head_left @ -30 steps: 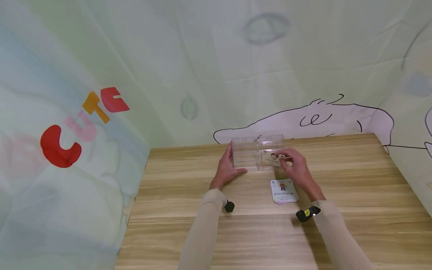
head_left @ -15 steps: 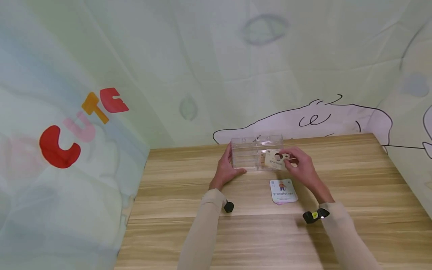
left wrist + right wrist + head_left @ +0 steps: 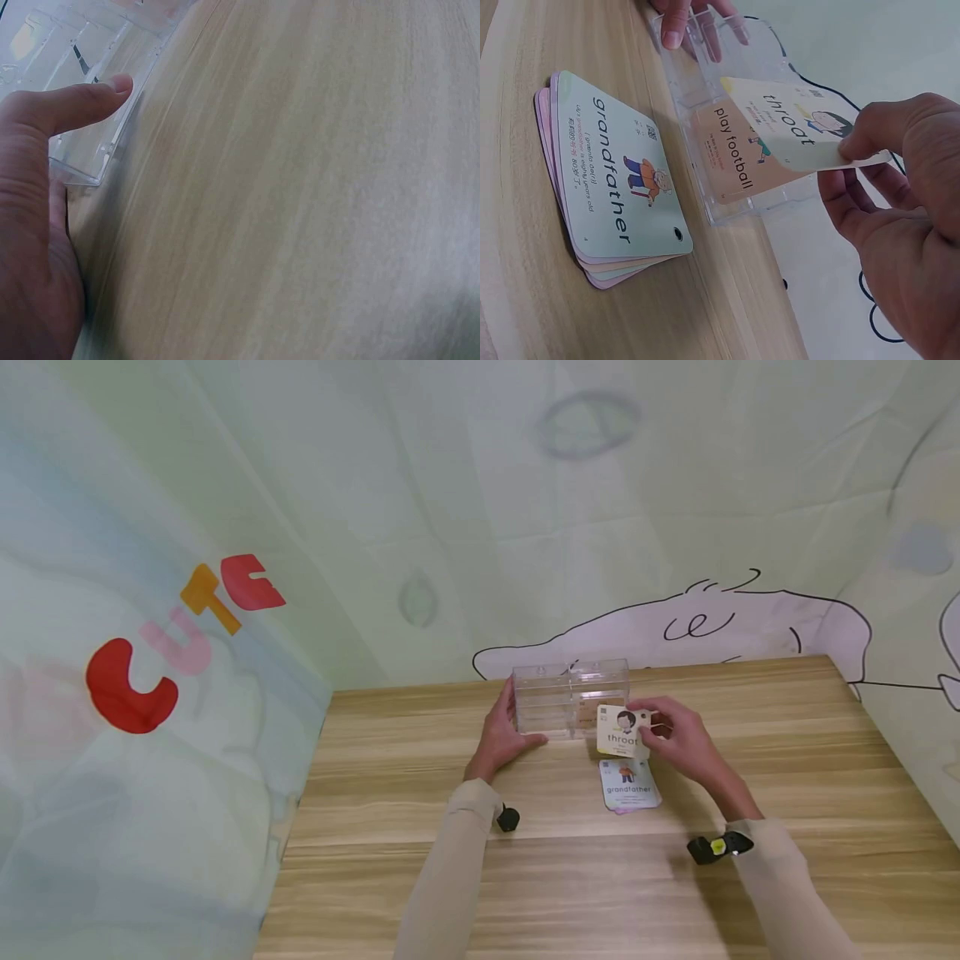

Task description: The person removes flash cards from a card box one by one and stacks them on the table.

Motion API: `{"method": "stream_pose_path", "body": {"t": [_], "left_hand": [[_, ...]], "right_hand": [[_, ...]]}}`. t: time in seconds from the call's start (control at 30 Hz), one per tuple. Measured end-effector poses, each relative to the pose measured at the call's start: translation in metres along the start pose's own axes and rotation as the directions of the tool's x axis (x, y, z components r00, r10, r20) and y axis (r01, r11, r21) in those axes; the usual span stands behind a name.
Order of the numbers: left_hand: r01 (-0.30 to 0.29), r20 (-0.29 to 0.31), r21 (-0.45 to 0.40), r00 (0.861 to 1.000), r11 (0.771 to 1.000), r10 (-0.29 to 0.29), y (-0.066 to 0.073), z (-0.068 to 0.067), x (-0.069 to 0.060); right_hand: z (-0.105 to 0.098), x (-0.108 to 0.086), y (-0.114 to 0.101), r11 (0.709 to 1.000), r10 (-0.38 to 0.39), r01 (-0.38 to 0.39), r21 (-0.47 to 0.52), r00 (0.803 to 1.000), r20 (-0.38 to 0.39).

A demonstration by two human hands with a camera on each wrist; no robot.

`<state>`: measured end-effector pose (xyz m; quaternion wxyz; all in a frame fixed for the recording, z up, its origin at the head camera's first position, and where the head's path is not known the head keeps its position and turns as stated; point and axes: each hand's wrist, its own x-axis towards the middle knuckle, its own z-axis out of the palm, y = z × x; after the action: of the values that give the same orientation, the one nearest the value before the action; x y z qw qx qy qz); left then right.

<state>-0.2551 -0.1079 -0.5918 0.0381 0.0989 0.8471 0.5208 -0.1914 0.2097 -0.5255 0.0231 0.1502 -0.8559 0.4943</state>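
Observation:
Between thumb and fingers, my right hand [image 3: 686, 745] pinches a cream flash card [image 3: 617, 741] printed "throat". The card is tilted in front of the right half of a clear plastic box [image 3: 542, 706] with compartments. Inside that half, the right wrist view shows a brown "play football" card [image 3: 724, 165]. My left hand [image 3: 501, 742] holds the box at its left end, thumb over the front edge [image 3: 90, 105] and fingers along the side. Just in front of the box lies a stack of flash cards [image 3: 628, 793], the "grandfather" card on top.
The wooden table [image 3: 555, 893] ends at a printed cloth backdrop [image 3: 420, 527] behind the box. Each wrist wears a black strapped device, the right one [image 3: 720, 847] with a yellow mark. A dark cord [image 3: 810, 81] runs behind the box in the right wrist view.
My right hand has drawn the "throat" card out of the box's right half, forward and to the right, baring the brown card behind. My left hand stays on the box.

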Motion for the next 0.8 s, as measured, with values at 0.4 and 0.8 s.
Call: {"method": "stream_pose_path", "body": {"t": [0.4,0.8], "left_hand": [[0.013,0.001,0.021,1.0,1.0,-0.013,0.003,0.0,-0.001],[0.01,0.0,0.009,1.0,1.0,-0.01,0.001,0.0,0.0]], "right_hand": [[-0.002,-0.012,0.008,0.986,0.128,-0.142,0.09,0.981,0.143],[0.006,-0.021,0.018,0.98,0.16,-0.18,0.087,0.967,0.196]]}}
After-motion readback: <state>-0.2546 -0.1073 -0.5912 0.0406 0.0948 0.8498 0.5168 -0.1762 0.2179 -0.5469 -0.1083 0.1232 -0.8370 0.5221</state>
